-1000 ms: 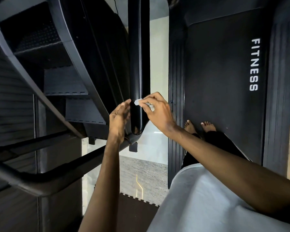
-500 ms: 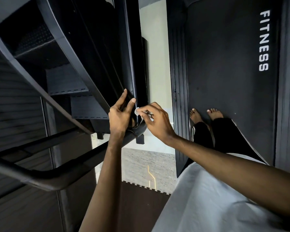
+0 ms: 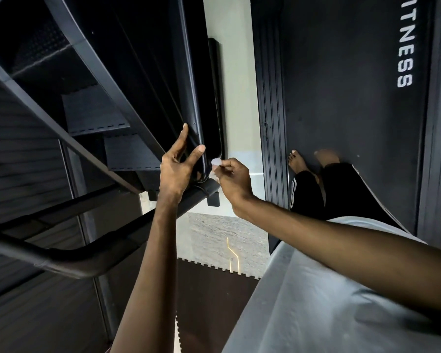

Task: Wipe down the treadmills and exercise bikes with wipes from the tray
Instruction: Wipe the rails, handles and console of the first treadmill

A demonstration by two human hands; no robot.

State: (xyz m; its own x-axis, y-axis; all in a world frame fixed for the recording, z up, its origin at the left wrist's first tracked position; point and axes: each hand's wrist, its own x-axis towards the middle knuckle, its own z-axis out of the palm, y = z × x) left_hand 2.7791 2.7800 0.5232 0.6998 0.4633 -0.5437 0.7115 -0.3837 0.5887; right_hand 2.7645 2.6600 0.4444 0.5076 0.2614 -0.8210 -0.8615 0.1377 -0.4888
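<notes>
One wipe (image 3: 215,163) in pinched right hand (image 3: 233,179); left hand (image 3: 175,171) spread against rail (image 3: 191,98)

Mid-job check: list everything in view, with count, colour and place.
wipe: one, white, pinched beside the post's lower end.
glossy post: one, black, centre, on the left machine.
steps: two, dark grey, left of the post.
handrail: one, black, lower left.
treadmill belt: one, black, white lettering, right.
puzzle mat: one, dark, floor, bottom centre.
left hand: one, fingers resting on the post.
right hand: one, pinching the wipe.
feet: two, bare, on the belt.
</notes>
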